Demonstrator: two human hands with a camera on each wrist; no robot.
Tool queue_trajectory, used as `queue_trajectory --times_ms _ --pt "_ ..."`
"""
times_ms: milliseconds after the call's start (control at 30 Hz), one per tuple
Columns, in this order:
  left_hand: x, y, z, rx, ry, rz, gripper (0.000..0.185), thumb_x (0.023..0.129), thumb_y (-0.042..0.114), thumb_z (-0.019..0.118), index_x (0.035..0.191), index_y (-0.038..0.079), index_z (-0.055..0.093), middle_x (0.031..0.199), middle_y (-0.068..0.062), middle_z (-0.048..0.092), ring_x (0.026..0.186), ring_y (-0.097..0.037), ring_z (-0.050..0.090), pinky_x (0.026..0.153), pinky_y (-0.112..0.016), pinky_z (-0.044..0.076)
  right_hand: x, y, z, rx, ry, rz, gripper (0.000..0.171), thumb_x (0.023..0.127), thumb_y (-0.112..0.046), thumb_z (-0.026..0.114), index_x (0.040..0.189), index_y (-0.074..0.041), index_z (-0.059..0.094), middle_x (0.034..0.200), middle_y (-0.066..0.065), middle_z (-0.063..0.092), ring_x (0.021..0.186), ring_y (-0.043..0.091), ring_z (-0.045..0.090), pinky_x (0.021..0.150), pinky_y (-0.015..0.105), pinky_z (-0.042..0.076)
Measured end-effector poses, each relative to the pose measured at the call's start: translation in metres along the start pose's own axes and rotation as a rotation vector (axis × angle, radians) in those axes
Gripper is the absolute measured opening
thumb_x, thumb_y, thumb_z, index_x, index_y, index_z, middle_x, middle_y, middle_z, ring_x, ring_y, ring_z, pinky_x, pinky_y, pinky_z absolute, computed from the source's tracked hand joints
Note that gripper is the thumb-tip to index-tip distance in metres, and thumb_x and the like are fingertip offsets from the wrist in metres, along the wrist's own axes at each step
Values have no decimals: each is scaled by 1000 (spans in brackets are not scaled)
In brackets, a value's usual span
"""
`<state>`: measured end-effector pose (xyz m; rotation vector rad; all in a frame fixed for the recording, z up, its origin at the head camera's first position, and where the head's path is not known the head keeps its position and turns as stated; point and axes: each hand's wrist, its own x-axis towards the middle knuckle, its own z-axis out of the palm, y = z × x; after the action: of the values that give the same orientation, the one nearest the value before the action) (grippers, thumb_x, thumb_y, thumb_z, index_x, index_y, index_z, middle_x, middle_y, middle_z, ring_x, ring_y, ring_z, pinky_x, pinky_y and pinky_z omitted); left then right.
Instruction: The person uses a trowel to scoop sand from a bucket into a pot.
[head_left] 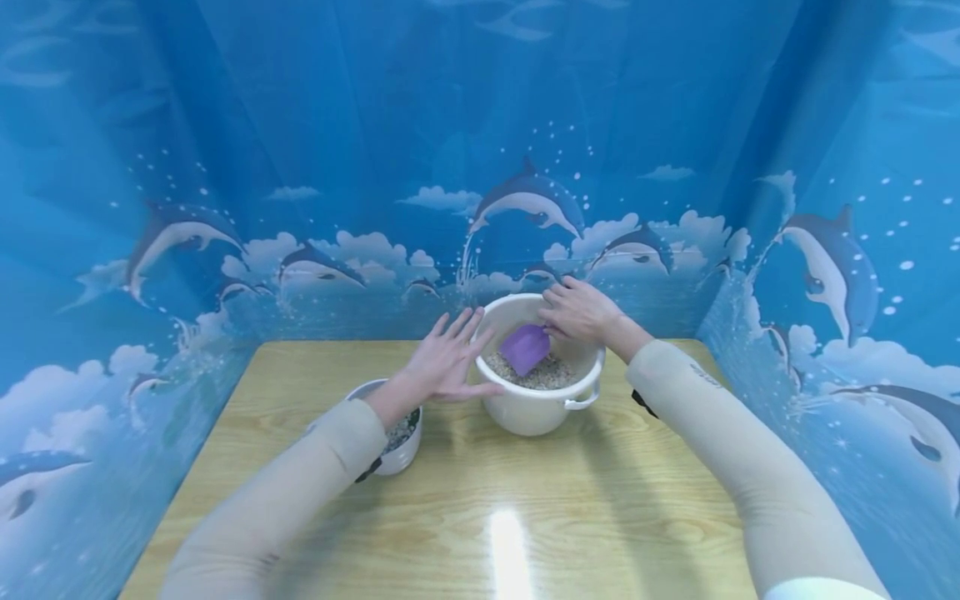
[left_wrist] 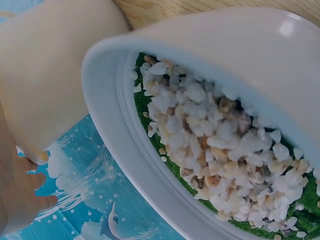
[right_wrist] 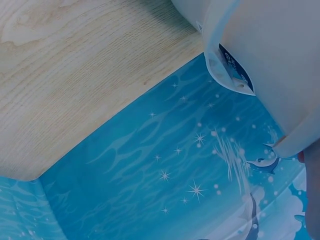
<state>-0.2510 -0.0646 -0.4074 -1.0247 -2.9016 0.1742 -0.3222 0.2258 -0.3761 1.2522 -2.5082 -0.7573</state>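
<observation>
From the head view, we are seeing the right hand [head_left: 577, 312] gripping a purple scoop [head_left: 524, 347] inside the white bucket [head_left: 536, 408] of gravel on the counter [head_left: 480, 500]; the left hand [head_left: 446, 367] is hovering beside its rim, fingers spread.

Left wrist view — the small white bowl [left_wrist: 125, 165] is holding pale pebbles [left_wrist: 215, 145].

Right wrist view — the bucket's wall [right_wrist: 280, 60] is showing; that hand's grip cannot be told here.

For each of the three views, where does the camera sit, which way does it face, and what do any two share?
Head: looks forward and down at the table; both sleeves, the left hand and right hand at the large pot with its purple scoop.
Left wrist: close over the small pot of pebbles; left fingertips at the edge.
Right wrist: beside the large pot's wall, facing wood and blue backdrop.
Shared: large pot, head and right wrist.
</observation>
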Motion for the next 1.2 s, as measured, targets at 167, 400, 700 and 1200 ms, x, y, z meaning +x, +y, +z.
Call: queue_trajectory --times_ms 167,400,700,1200 --pt "0 0 0 -5 2 5 109 93 86 41 171 14 16 178 -19 3 166 -39 16 135 -62 19 2 -1 1 -7 -12 1 29 104 -47 63 110 -19 68 108 5 68 99 24 60 92 41 48" --pt "1 0 1 -27 2 3 108 93 85 43 171 15 16 178 -18 1 166 -38 14 135 -61 15 7 -2 4 -38 -18 -22 30 104 -45 63 115 -19 69 117 7 70 107 25 62 98 42 51" --pt "0 -1 0 -14 -13 10 107 94 86 40 170 15 16 178 -18 0 166 -38 13 136 -61 14 12 -3 4 -91 -28 -55 31 103 -46 63 119 -20 70 122 6 71 114 25 64 104 41 52" --pt "0 0 1 -29 -4 5 108 93 85 42 170 14 16 178 -18 0 166 -39 15 135 -61 16 18 -5 1 -189 -4 -103 32 102 -47 64 120 -21 68 116 5 70 107 23 63 98 38 51"
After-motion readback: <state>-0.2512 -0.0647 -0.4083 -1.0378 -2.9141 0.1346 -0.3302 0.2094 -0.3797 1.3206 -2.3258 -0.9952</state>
